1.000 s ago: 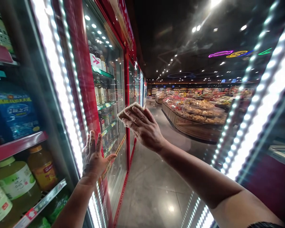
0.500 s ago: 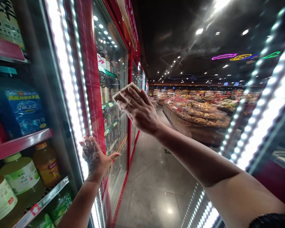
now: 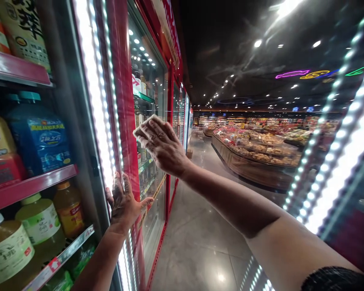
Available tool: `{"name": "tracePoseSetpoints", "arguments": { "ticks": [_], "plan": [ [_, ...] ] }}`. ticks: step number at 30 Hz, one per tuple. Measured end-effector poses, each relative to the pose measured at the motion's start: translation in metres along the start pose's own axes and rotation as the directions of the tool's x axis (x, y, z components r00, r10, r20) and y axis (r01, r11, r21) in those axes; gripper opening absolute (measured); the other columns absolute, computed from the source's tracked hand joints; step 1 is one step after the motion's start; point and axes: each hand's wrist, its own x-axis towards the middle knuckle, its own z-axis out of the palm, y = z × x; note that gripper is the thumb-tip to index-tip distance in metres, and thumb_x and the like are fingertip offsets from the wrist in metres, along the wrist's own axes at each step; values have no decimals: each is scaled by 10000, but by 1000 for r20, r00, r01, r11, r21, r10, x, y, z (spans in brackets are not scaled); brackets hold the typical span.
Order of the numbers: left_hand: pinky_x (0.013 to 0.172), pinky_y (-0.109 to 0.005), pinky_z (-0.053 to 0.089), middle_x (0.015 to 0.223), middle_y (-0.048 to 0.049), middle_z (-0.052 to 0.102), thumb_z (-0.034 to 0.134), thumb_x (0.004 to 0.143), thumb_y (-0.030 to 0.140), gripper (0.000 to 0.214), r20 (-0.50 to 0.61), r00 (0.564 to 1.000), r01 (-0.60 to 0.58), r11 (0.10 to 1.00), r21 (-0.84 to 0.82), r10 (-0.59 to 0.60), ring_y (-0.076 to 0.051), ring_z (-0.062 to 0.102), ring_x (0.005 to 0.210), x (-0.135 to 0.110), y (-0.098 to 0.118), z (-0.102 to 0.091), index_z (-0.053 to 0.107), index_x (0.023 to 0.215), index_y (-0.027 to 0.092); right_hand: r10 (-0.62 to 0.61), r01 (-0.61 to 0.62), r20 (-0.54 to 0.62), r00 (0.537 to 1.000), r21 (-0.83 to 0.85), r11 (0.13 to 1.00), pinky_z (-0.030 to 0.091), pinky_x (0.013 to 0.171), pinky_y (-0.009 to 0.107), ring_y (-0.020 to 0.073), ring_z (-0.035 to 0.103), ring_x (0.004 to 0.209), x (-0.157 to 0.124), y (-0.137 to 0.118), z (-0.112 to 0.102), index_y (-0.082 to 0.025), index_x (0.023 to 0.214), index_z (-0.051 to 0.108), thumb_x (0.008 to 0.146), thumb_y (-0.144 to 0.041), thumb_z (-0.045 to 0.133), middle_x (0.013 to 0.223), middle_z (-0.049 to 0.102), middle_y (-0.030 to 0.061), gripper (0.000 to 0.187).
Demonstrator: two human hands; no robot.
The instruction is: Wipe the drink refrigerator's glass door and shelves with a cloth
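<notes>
My right hand (image 3: 164,145) presses a pale folded cloth (image 3: 144,126) flat against the glass door (image 3: 151,93) of the red cooler, at about chest height. My left hand (image 3: 124,202) lies against the lit edge of the red door frame (image 3: 121,101), fingers stretched upward and apart, holding nothing. Bottles show dimly behind the glass where the cloth rests.
An open cooler at left holds a blue bottle (image 3: 39,137) and yellow drink bottles (image 3: 42,222) on red shelves (image 3: 30,186). An open glass door with LED strips (image 3: 336,153) stands at right. A grey tiled aisle (image 3: 200,242) runs ahead past a produce island (image 3: 255,157).
My right hand with the cloth slid up the glass, then left and slightly down toward the frame. My left hand stayed on the frame edge. My view turned a little left.
</notes>
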Motion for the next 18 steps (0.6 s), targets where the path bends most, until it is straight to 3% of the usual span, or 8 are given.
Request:
{"name": "tracePoseSetpoints", "arguments": {
  "ticks": [4,10,15,18],
  "plan": [
    [1239,-672,192,1700,-303,83,696,804,654,1214,-2,1000,29,1000,-10,-29,-406,91,1604,0,5,-1,21,1653,107,-173,173,39,984,10,985,168,1346,507,204,282,1580,-4,-10,10,-368,1576,421,1038,-214,509,1638,433,-64,566],
    [1248,-648,211,1714,-278,8,751,777,608,1261,-7,999,40,999,-30,-40,-401,61,1608,1,6,2,-11,1651,113,-29,28,-25,999,-19,999,119,1348,549,232,241,1595,16,-7,11,-379,1585,399,1028,-206,514,1648,422,-68,595],
    [1248,-647,209,1714,-277,2,764,776,591,1289,-5,999,40,999,-8,-40,-406,57,1607,2,5,3,-61,1647,119,-210,211,41,977,-6,978,166,1350,490,225,238,1594,15,-18,20,-356,1581,418,1041,-204,467,1648,418,-82,563],
    [1257,-629,200,1718,-266,21,756,789,581,1276,-3,999,36,999,-2,-36,-390,36,1611,1,5,3,-73,1647,127,-144,143,44,989,21,990,105,1354,522,216,232,1596,19,-19,20,-363,1573,425,1030,-171,478,1656,398,-68,579]
  ]
}}
